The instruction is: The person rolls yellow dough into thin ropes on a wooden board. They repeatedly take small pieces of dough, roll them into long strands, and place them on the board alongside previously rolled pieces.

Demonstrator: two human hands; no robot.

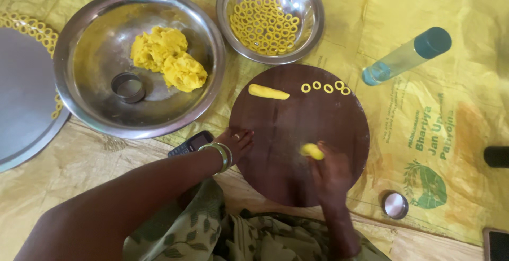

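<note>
Two bare hands work on a round dark wooden board (297,133). Right hand (331,179), at the board's near right, has its fingers closed around a small lump of yellow dough (312,151), pressed to the board. Left hand (238,141) rests at the board's left edge, fingers loosely curled, holding nothing; green bangles (220,156) circle its wrist. At the board's far side lie a rolled dough strip (269,92) and, right of it, four small dough rings (324,87). Beyond the board stands a steel bowl of finished rings (310,6); to its far left, a large steel basin (79,54) holds the dough mass (167,57) and a metal ring cutter (128,87). Likely risks: uneven pressure may tear the lump, and a wide stroke may crush the nearby rings.
</note>
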